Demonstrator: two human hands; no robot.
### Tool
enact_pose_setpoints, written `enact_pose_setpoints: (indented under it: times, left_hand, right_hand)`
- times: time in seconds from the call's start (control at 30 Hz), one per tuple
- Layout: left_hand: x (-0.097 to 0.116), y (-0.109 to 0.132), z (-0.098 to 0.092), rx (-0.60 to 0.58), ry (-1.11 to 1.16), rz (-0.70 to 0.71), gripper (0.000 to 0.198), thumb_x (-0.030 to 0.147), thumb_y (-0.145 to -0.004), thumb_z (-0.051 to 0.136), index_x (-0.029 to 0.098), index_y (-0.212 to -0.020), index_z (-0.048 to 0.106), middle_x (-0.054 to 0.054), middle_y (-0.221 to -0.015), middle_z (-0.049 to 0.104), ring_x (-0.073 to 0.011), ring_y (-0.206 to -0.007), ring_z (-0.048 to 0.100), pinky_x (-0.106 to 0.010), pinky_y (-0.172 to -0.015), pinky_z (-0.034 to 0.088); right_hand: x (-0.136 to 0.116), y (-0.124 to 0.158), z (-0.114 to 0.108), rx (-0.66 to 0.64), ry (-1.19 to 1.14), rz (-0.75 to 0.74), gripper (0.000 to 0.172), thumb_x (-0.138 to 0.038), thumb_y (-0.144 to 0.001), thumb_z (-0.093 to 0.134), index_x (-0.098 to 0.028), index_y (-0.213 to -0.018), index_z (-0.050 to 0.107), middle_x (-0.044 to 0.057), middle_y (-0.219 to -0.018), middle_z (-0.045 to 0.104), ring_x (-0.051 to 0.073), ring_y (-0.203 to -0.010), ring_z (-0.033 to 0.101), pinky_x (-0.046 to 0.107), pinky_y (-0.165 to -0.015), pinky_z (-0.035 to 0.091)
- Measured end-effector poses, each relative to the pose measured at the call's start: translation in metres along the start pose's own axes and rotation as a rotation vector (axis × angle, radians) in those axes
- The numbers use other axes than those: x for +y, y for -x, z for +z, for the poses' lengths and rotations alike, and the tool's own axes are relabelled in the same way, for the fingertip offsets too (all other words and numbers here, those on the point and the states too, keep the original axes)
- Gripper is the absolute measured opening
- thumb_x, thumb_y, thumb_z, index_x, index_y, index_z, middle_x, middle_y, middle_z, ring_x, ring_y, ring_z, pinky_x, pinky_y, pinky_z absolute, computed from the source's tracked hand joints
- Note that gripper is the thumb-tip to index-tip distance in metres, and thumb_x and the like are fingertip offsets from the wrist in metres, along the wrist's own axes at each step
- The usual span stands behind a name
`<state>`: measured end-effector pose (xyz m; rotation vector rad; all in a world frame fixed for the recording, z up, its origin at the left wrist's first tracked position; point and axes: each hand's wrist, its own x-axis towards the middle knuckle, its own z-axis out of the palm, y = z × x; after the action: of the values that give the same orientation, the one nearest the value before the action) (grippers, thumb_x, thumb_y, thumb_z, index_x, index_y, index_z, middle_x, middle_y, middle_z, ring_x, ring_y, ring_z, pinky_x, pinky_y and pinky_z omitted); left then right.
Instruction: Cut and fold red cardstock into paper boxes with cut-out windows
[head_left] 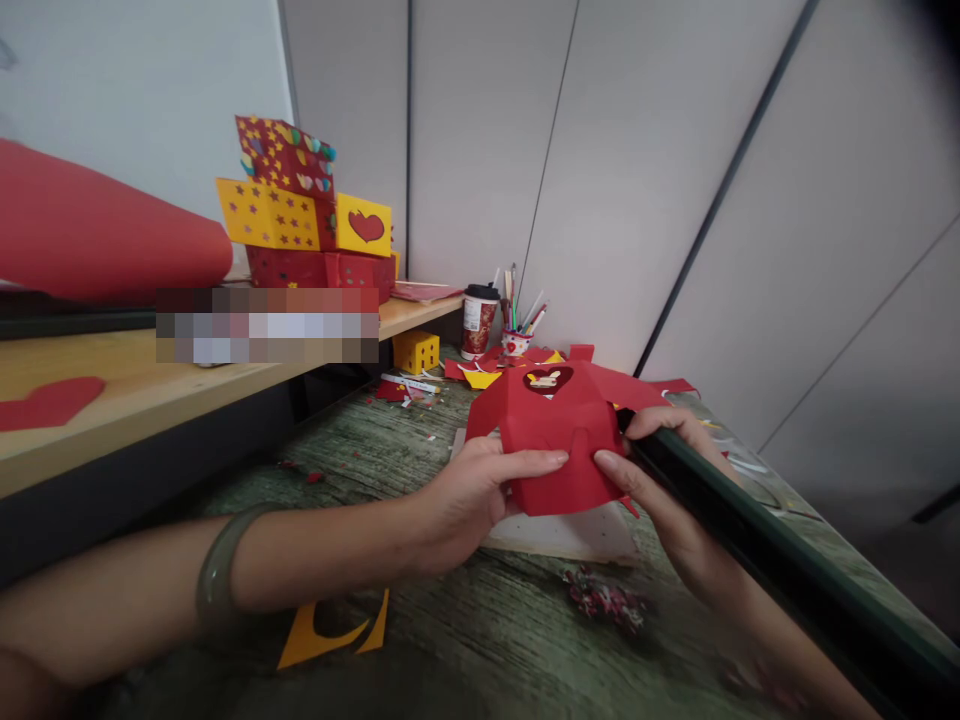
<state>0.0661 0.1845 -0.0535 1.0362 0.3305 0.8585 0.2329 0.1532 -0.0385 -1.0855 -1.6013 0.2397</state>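
Between my two hands is a folded red paper box with a heart-shaped cutout in its upper face. My left hand grips its left side, thumb pressed flat on the front panel. On the other side my right hand pinches the right edge, its thumb on the front panel. A long dark bar crosses in front of part of my right hand and forearm. Under the box lies a pale board. The fingers behind the paper are hidden.
A wooden shelf at left bears stacked decorated boxes and a large red paper roll. A lidded cup, a pen holder, a small yellow box and paper scraps stand farther back. Yellow offcuts lie nearer.
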Motion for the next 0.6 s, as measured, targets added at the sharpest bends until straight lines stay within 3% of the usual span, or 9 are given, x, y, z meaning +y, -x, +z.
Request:
enact_pose_setpoints:
  times: [0.47, 0.6]
  left_hand:
    - [0.001, 0.002, 0.004, -0.02, -0.013, -0.022, 0.039, 0.019, -0.076, 0.056, 0.015, -0.115, 0.051, -0.01, -0.116, 0.055, -0.0195, -0.102, 0.054, -0.034, -0.091, 0.041]
    - [0.011, 0.005, 0.001, 0.04, -0.356, -0.173, 0.035, 0.033, -0.078, 0.053, 0.018, -0.11, 0.055, -0.009, -0.108, 0.059, -0.0158, -0.089, 0.058, -0.026, -0.072, 0.048]
  right_hand:
    - [-0.003, 0.0, -0.001, -0.023, 0.003, -0.003, 0.019, -0.026, -0.073, 0.062, -0.026, -0.08, 0.044, -0.003, -0.068, 0.041, 0.014, -0.058, 0.037, 0.027, -0.053, 0.03]
    - [0.014, -0.007, -0.004, -0.081, -0.038, 0.078, 0.018, -0.027, -0.074, 0.06, -0.026, -0.082, 0.044, -0.004, -0.068, 0.041, 0.013, -0.058, 0.037, 0.025, -0.051, 0.03]
